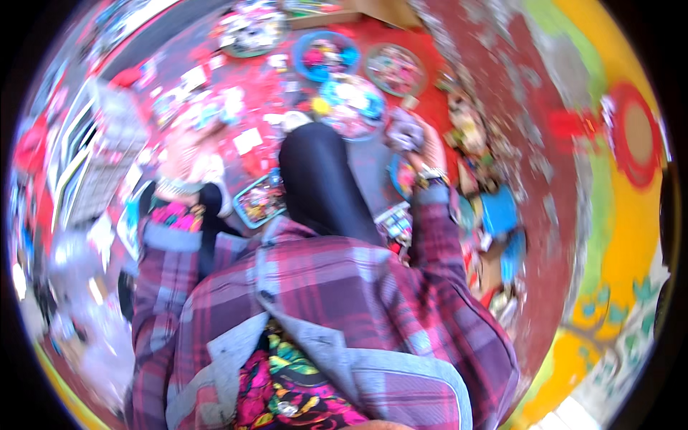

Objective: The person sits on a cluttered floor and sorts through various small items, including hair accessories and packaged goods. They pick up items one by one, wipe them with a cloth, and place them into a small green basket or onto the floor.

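My right hand (432, 149) is raised to the right of my dark-clad knee, its fingers closed round a ruffled lilac-grey bundle (405, 134) that looks like soft fabric; its exact kind is blurred. Below that wrist, a blue-rimmed round container (403, 175) is partly covered by my arm. On the other side, my left hand (188, 152) reaches over the red ground sheet, close to a scatter of pale and light-blue small pieces (228, 106). Motion smears its fingers, so I cannot make out whether they hold anything.
Several round tubs of colourful bits stand ahead, among them a blue tub (326, 56) and a grey-rimmed tub (395, 69). A blue rectangular basket (259, 201) sits by my knee. White stacked racks (107, 136) are at left; blue containers (499, 211) and clutter line the right.
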Motion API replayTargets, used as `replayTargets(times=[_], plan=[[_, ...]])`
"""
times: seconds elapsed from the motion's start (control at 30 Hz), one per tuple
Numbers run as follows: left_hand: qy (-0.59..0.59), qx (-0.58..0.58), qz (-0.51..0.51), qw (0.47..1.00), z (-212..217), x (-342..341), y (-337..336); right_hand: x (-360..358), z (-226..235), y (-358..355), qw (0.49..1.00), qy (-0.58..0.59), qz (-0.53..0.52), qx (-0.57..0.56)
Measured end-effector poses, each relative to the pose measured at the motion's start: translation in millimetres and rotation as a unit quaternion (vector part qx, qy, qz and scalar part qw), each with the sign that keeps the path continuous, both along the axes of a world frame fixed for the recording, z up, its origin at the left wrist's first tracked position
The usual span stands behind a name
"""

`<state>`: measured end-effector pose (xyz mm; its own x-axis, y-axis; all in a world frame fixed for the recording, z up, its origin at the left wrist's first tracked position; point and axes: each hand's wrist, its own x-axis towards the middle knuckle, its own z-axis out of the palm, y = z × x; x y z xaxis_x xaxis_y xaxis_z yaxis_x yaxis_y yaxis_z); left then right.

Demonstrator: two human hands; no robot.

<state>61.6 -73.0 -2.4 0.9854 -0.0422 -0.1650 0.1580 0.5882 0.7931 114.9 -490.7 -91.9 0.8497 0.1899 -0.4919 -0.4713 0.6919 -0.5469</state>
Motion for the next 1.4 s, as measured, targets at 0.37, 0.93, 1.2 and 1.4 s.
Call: replayTargets(times=[0.37,0.93,1.2,1.4], plan=[[-0.006,-0.099,-0.028,0.995,7.7,2.2,-14.4,17.5,95.9,90.2,0.984,-0.180,-0.004,-0.012],[-0.234,0.440,0.038,0.866,1.8,-4.5,-40.9,-4.9,133.6,248.6,0.430,-0.713,0.204,-0.515],[-0.062,-0.108,0.037,0.992,5.0,3.0,0.6,12.1,119.6,216.3,0.905,-0.265,0.151,-0.296],[0.028,-0.146,0.050,0.988,24.0,7.7,-27.3,-11.4,120.6,256.2,0.827,-0.394,0.170,-0.363]])
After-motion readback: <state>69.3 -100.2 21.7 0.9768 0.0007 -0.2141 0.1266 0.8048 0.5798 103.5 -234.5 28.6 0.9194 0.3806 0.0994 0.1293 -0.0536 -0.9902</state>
